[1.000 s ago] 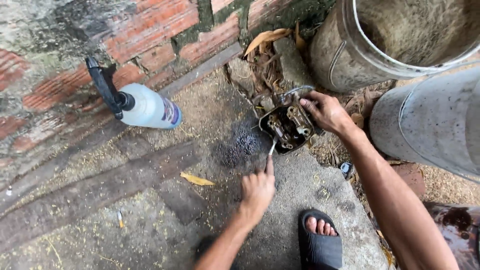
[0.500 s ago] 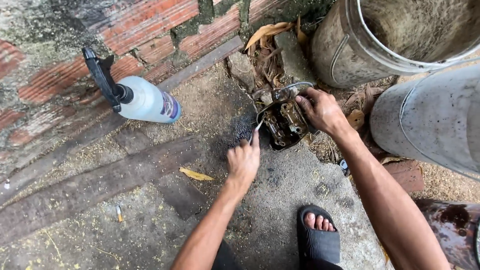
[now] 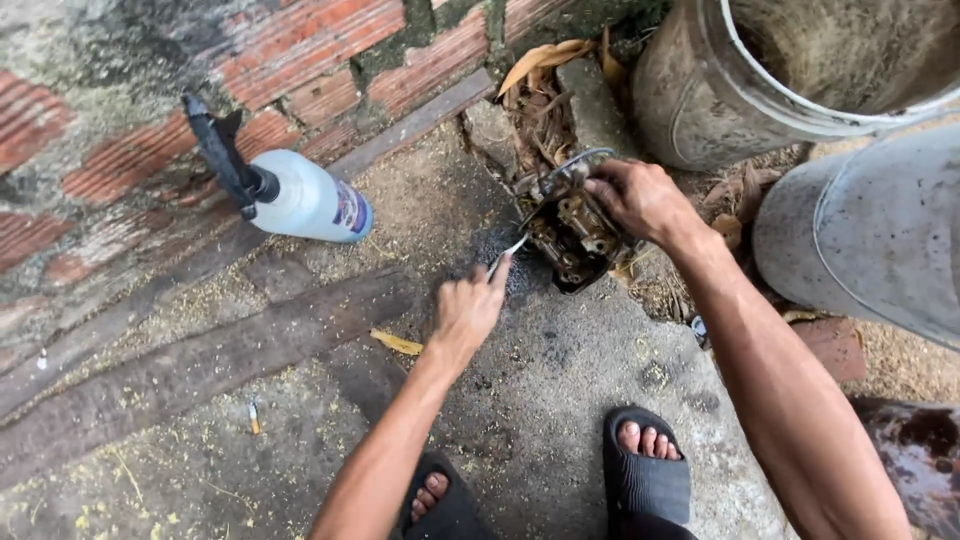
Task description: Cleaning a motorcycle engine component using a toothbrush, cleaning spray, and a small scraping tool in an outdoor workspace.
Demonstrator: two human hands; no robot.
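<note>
- Crouching over a concrete floor (image 3: 560,400), the person works on a grimy metal engine part (image 3: 572,232), likely a carburettor, tilted on the ground at the foot of a brick wall (image 3: 300,70).
- Right hand (image 3: 640,200): fingers curled shut over the top right edge of the engine part, holding it on its side with the open face toward the camera.
- Left hand (image 3: 468,310): closed in a loose fist around a thin metal tool (image 3: 507,253), probably a small screwdriver; its tip reaches the left edge of the part. Exact contact point too small to tell.
- Dark oily stain (image 3: 505,285) on the concrete just beside and under the part.
- White spray bottle (image 3: 305,203) with a black trigger head lies on its side, well left of the part, against the wall.
- Dry leaves (image 3: 545,95) packed in the gap behind the part.
- Two large grey metal drums (image 3: 700,110) stand to the right, near the right arm.
- Black sandals (image 3: 645,475) on both feet at the bottom edge.
</note>
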